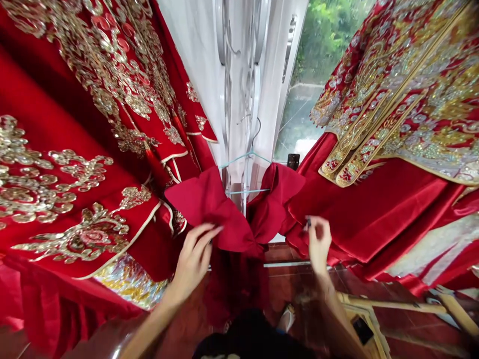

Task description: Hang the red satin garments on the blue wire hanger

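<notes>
A plain red satin garment point(209, 202) hangs on a pale blue wire hanger point(245, 159) in the middle, in front of a white curtain. My left hand point(194, 257) grips its left fold, fingers closed over the cloth edge. My right hand point(319, 242) is by the garment's right side, fingers curled around a small dark object I cannot make out, touching the red satin there.
Red robes with heavy gold embroidery hang at the left point(75, 149) and right point(404, 94). A window with a white frame point(288, 50) shows greenery. A small black object point(293, 160) sits on the sill. A wooden stand point(392, 306) lies on the red floor.
</notes>
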